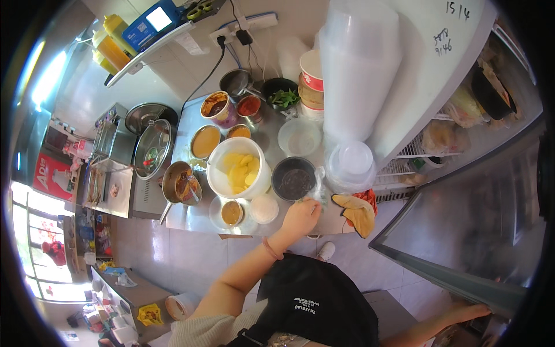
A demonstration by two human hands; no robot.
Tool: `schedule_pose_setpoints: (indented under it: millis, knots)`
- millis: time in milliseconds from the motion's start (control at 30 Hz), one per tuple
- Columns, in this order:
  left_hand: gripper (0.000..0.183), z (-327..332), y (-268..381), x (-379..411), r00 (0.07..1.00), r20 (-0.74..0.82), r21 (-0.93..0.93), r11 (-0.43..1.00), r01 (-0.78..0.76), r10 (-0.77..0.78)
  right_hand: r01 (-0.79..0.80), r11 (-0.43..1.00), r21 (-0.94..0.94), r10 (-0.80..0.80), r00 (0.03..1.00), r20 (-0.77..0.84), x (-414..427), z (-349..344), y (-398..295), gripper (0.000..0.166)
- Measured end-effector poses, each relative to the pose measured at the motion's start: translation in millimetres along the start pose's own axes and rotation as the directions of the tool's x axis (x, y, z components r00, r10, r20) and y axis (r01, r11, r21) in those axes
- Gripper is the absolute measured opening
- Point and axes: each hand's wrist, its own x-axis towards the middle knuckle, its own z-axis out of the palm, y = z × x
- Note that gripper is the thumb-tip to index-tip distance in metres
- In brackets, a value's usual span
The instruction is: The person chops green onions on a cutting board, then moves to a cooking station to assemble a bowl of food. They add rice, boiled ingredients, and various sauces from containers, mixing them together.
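Over the front edge of the steel worktop (182, 221), my left hand (302, 215) has its fingers curled beside a clear plastic bag (320, 185) with something green inside; whether it grips the bag cannot be told. Just beyond stands a dark round bowl (293, 178) that looks wet inside. To its left, a white tub (215, 173) holds yellow sliced pieces, possibly potato. A yellow-and-black work glove (357, 212) lies right of the bag. At the lower right, my right hand (475, 311) is at the edge of the open refrigerator door (446, 269); its fingers are partly hidden.
Sauce containers (206, 142), a saucepan (173, 180) and a pan of green leaves (282, 93) crowd the worktop. Tall stacked clear plastic containers (362, 73) rise at the back right. Refrigerator shelves (405, 152) hold bagged food. A white bucket (181, 307) stands on the floor.
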Motion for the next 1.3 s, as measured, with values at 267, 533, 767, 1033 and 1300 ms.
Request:
schedule_pose_setpoints:
  millis: [267, 533, 767, 1033, 1300]
  knots:
    - [0.017, 61, -48, -34, 0.997, 0.030, 0.204, 0.976, -0.077, 0.072, 0.295, 0.916, -0.271, -0.203, 0.925, 0.322, -36, 45, 10, 0.076]
    - [0.023, 31, -79, -96, 0.982, 0.188, 0.150, 0.989, -0.021, -0.007, -0.757, 0.624, -0.192, 0.430, 0.127, 0.894, -272, 211, -24, 0.045]
    - [0.023, -16, -119, -128, 0.954, 0.284, -0.080, 0.994, -0.077, 0.096, -0.520, 0.635, -0.571, 0.704, 0.086, 0.705, -413, 309, 67, 0.037]
    - [0.025, -33, -138, -58, 0.955, 0.283, -0.058, 0.995, -0.075, 0.088, -0.624, 0.689, -0.368, 0.612, 0.229, 0.757, -344, 364, 2, 0.042]
    - [0.033, -90, -126, -62, 0.991, 0.068, -0.154, 0.983, -0.103, 0.115, -0.300, 0.900, -0.315, 0.379, 0.183, 0.907, -377, 344, 9, 0.042]
